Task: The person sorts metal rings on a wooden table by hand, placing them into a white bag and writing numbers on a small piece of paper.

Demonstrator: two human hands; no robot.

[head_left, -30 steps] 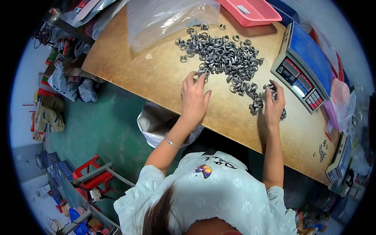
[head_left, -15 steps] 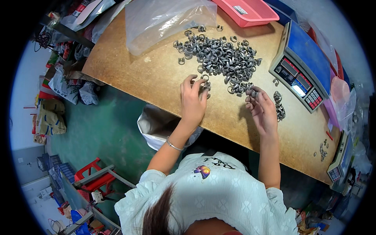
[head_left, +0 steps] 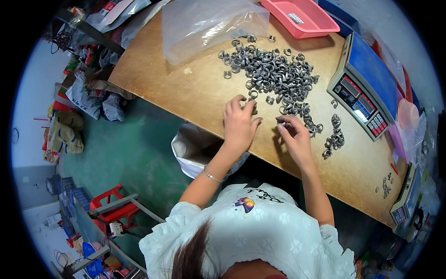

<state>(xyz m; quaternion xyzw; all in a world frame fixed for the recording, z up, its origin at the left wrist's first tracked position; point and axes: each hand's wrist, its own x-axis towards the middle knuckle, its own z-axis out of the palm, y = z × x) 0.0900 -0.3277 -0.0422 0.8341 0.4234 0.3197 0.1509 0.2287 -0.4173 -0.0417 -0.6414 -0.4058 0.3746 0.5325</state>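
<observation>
Small grey metal rings lie in a loose pile (head_left: 278, 74) on the wooden table (head_left: 195, 93). At the pile's near left side my left hand (head_left: 239, 124) is curled over a few rings, partly hidden under its fingers; a single ring (head_left: 252, 94) lies by its fingertips. My right hand (head_left: 296, 142) hovers near the table's front edge, thumb and fingers pinched on a small grey piece that looks like a ring, mostly covered by the fingers. Beyond it to the right lies a separate cluster of rings (head_left: 334, 137).
A digital scale (head_left: 364, 88) with a blue platform stands at the right. Behind the pile are a pink tray (head_left: 302, 18) and a clear plastic bag (head_left: 209, 28). A white sack (head_left: 186, 156) stands below the front edge. A second scale (head_left: 404, 200) sits far right.
My right hand has moved left, away from the pile's near right end, toward my left hand. More rings show in the right cluster, which the hand partly covered. The view has shifted slightly.
</observation>
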